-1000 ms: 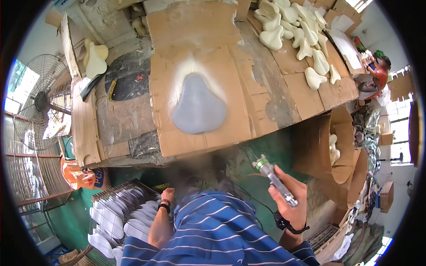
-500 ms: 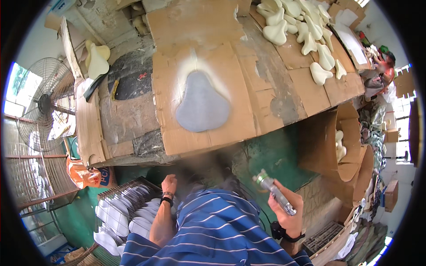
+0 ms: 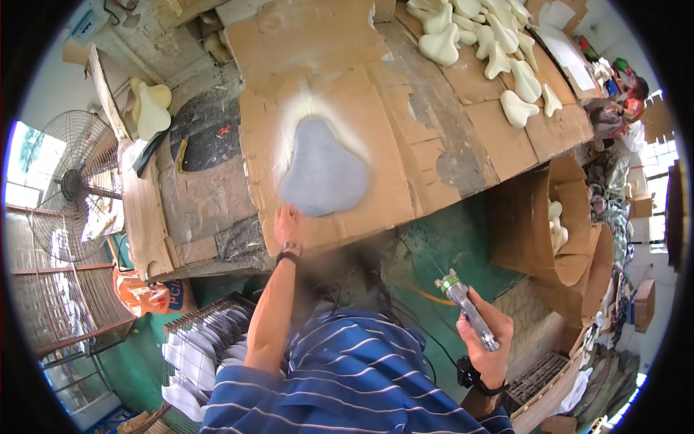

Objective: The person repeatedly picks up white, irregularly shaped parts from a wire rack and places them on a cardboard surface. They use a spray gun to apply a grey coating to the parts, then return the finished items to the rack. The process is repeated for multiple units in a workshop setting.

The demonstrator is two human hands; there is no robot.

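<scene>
A grey saddle-shaped pad point(image 3: 325, 170) lies on a brown cardboard sheet point(image 3: 390, 145), with a pale sprayed halo around its upper part. My left hand point(image 3: 289, 228) reaches over the table's near edge, its fingers drawn together at the pad's lower left rim. How far the fingertips go under the rim is hidden. Off the table on the right, my right hand point(image 3: 490, 336) is wrapped round a metal spray gun point(image 3: 468, 307) with a green ring near its nozzle. The gun points up and left, away from my body.
Several cream foam saddle pieces point(image 3: 499, 43) are heaped at the table's far right; more cream pieces point(image 3: 152, 108) stand at left. A wire rack of white pieces point(image 3: 206, 347) stands below the table. A large fan point(image 3: 71, 184) is at left, a cardboard box point(image 3: 520, 224) at right.
My left hand has risen from beside my body to the grey pad's lower left rim. My right hand has moved slightly right and keeps the spray gun. The whole view has shifted a little.
</scene>
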